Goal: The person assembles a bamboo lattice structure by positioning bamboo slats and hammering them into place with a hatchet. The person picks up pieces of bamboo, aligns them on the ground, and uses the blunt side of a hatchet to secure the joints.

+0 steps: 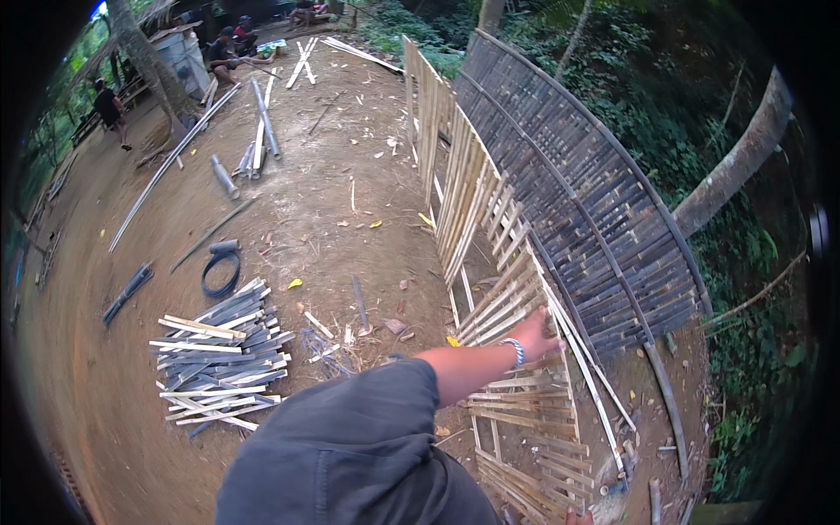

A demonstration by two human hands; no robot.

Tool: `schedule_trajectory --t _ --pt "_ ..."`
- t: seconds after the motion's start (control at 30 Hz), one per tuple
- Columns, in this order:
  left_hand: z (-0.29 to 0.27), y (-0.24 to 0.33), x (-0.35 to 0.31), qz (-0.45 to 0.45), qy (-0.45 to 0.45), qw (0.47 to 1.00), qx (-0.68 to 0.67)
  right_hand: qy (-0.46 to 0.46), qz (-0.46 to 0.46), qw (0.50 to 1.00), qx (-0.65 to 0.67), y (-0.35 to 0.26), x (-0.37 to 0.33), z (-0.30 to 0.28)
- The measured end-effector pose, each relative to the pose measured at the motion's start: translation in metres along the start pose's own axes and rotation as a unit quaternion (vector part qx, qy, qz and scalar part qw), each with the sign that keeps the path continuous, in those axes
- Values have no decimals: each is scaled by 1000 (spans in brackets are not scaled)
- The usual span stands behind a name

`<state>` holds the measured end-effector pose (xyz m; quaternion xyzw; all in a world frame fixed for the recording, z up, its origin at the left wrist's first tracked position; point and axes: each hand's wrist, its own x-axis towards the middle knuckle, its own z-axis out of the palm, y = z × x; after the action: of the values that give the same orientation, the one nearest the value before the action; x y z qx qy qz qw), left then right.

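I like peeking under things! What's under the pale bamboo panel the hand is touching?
Brown ground shows through gaps in the pale bamboo panel. Whatever lies right beneath its strips is covered, and the left hand hides some more.

Slatted frame [468, 197] on the ground [315, 219], 1 hand [534, 333] at its near part. Right of it, a large panel [560, 175]; beyond that, a tree trunk [739, 166]. Left of the frame, a strip pile [219, 359]; behind the pile, a coil [234, 278], with 1 tube [224, 247] behind that.
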<state>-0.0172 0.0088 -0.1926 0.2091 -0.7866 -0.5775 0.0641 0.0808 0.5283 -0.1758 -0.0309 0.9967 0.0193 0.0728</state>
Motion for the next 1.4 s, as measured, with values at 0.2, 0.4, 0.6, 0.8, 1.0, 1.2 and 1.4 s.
schedule_trajectory --t 0.2,0.4,0.6,0.8,1.0,1.2,1.4 --pt "-53 -53 46 -30 176 973 -147 -89 -6 996 -8 1 3 -9" --pt "-125 -61 121 -59 331 909 -245 -199 96 975 -27 -17 1 -26" --pt "-178 -139 167 -26 394 840 -372 -194 86 977 -18 -69 -7 -57" --pt "-154 -145 153 -177 258 867 -387 -212 78 969 -102 -21 -24 -20" --pt "-138 -175 185 -298 191 792 -498 -229 94 968 -54 -38 -16 -36" --pt "-124 -221 243 -276 186 792 -512 -272 67 960 -30 -36 -5 -34" --pt "-113 -216 257 -300 258 784 -478 -184 17 977 -108 45 -25 28"
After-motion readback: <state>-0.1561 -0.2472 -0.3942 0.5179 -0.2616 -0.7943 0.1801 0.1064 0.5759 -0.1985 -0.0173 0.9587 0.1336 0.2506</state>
